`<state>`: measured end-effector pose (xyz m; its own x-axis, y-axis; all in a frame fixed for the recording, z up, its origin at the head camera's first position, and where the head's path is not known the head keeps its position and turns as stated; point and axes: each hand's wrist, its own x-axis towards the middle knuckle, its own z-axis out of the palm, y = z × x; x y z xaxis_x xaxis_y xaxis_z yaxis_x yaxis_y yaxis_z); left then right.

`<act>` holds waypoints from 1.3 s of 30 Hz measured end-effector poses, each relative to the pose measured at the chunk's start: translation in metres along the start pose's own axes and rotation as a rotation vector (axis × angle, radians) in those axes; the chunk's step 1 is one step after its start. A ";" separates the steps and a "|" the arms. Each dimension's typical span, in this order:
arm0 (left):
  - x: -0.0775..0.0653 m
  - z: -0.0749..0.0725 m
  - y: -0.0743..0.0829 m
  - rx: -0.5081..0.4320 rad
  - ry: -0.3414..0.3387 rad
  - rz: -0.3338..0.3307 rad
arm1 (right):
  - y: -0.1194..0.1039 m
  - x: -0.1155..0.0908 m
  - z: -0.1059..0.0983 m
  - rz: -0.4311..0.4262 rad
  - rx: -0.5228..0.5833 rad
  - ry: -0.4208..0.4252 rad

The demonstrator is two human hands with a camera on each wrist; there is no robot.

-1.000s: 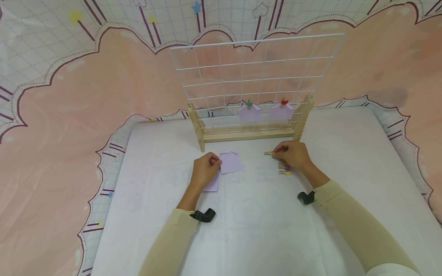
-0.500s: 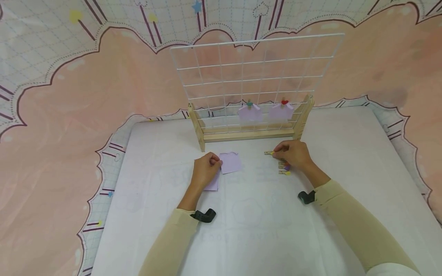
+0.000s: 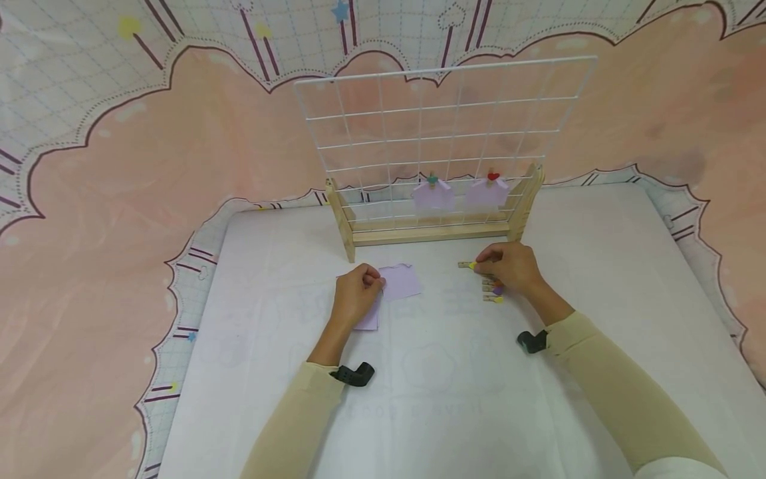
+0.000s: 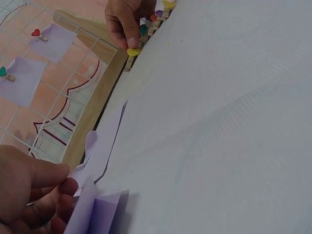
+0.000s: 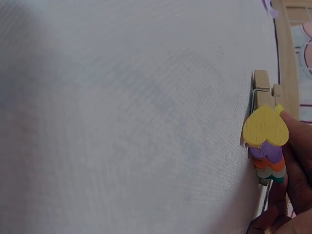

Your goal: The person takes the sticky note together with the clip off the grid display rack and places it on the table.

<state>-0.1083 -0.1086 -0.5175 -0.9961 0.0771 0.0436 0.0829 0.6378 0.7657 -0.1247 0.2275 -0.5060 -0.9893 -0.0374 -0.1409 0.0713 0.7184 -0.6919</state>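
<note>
My left hand (image 3: 354, 296) pinches the near edge of a lilac paper square (image 3: 403, 282); its far edge curls up in the left wrist view. Below that hand lie more lilac sheets (image 3: 368, 320), partly hidden, with edges lifted in the left wrist view (image 4: 108, 212). On the right, my right hand (image 3: 511, 267) pinches a small wooden clothespin (image 3: 465, 265) by its yellow heart (image 4: 132, 51), low over the white table. Beside those fingers is a row of heart clothespins, its nearest a yellow-heart clothespin (image 5: 265, 126), then purple, orange, grey and green hearts.
Behind the hands stands a white wire grid (image 3: 445, 70) in a wooden base (image 3: 431, 235). Two lilac papers hang low on it, one under a green-heart clothespin (image 3: 433, 179), the other under a red-heart clothespin (image 3: 493, 177). A white cloth (image 3: 443, 372) covers the table.
The lilac paper at my left fingertips has shifted and turned slightly, and more of it shows on the right. My right hand has moved a hair to the right with the clothespin.
</note>
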 end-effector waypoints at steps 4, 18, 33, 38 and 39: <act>-0.001 0.000 0.000 -0.005 0.001 0.002 | 0.001 0.000 0.000 -0.004 -0.004 0.000; -0.004 -0.006 0.007 0.007 0.011 0.008 | 0.006 0.001 0.000 0.005 0.034 -0.001; 0.003 -0.012 0.017 -0.015 0.017 0.046 | 0.006 0.001 -0.011 0.030 0.150 -0.062; 0.010 -0.014 0.022 -0.035 0.020 0.061 | -0.001 0.001 -0.015 0.029 0.186 -0.034; 0.011 -0.015 0.024 -0.034 0.021 0.062 | -0.003 0.001 -0.016 0.025 0.189 -0.027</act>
<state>-0.1183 -0.1040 -0.4894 -0.9895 0.0993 0.1047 0.1436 0.6058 0.7826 -0.1280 0.2368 -0.4925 -0.9833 -0.0420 -0.1772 0.1211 0.5761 -0.8083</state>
